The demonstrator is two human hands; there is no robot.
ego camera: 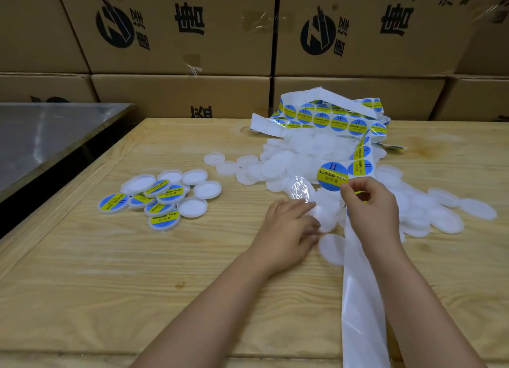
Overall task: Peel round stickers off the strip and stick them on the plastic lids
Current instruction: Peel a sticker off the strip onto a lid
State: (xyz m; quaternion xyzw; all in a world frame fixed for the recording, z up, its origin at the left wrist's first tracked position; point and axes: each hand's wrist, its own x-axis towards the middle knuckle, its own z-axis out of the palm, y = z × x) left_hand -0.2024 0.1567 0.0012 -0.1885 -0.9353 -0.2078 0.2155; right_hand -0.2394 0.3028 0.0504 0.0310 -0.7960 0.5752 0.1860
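The sticker (332,175) is round and blue, with a yellow band reading "SOLDERING PASTE". The right hand (370,205) pinches its lower edge above the lids (281,165) heaped toward the tabletop's (110,271) far right. The left hand (287,225) lies against one lid (327,216); I can't tell whether it grips. The strip (358,298) runs off the near edge.

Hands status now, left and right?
Left hand: open, touching a plain lid.
Right hand: pinching a round sticker.
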